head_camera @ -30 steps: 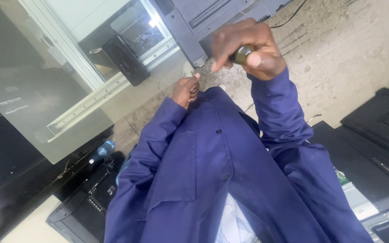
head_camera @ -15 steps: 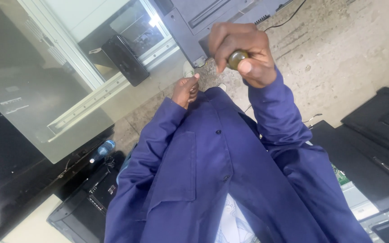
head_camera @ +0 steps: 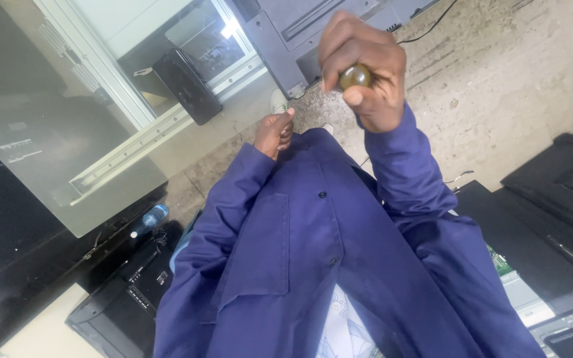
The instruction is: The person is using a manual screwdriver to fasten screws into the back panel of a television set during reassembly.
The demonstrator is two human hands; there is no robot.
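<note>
Head view, blue jacket [head_camera: 313,265] hiding floor [head_camera: 512,86]

Right hand [head_camera: 366,73] gripping rounded olive handle [head_camera: 355,76], fingers wrapping round it. Left hand [head_camera: 274,132] resting loosely curled at blue coat [head_camera: 313,265] collar, holding nothing visible. Grey panel [head_camera: 300,33] lying beyond on concrete floor [head_camera: 512,86]; blue bottle [head_camera: 150,219] lying left.

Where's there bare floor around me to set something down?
Bare concrete floor lies right of the right hand, between the grey panel and the black casings. A narrow strip runs past the left hand beside the metal frame. Lower left is crowded: black equipment and a bottle.
</note>
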